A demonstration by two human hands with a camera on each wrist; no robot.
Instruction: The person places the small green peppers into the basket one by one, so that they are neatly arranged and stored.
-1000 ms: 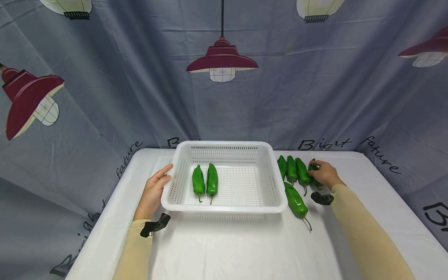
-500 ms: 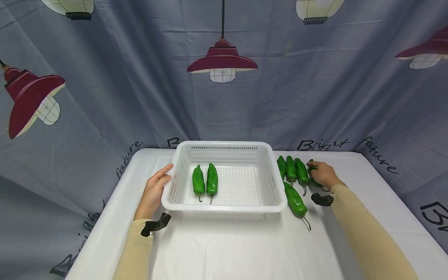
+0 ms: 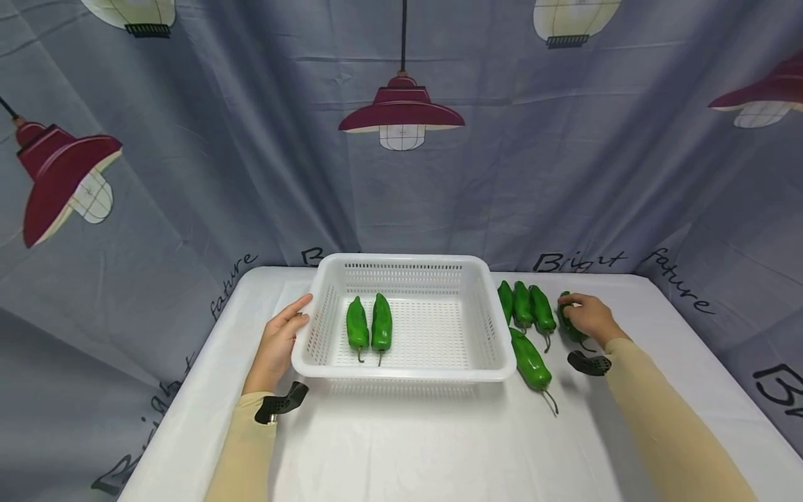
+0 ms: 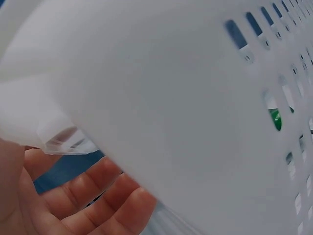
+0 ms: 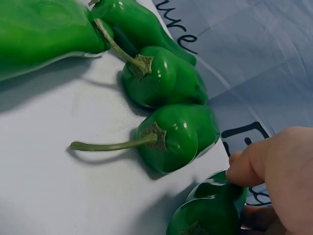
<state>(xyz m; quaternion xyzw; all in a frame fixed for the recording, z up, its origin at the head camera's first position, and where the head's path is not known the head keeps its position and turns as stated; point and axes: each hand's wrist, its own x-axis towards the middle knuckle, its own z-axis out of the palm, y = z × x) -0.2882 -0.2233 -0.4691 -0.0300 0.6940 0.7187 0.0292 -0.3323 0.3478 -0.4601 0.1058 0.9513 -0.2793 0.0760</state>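
Note:
In the head view a white perforated plastic basket (image 3: pixel 426 374) stands mid-table with two green peppers (image 3: pixel 357 326) lying side by side in it. My left hand (image 3: pixel 274 345) is at its left end. The left wrist view shows extended fingers (image 4: pixel 129 208) touching the basket's outer wall (image 4: pixel 161 112) below the rim. Over on the right, my right hand (image 3: pixel 592 319) pinches a green pepper (image 5: pixel 205 213) between thumb and fingers, partly hiding it. That pepper lies at the end of a row, beside another green pepper (image 5: pixel 178 139) with a long curved stem.
Several green peppers lie right of the basket, including a larger pepper (image 3: pixel 532 360) slanting toward the front. The white table (image 3: pixel 408 446) meets a grey-blue curtain (image 3: pixel 533 174) with printed lamps and lettering at its back edge.
My right hand has shifted slightly right with the pinched pepper, widening the gap to the neighbouring pepper. The left hand and basket hold their places.

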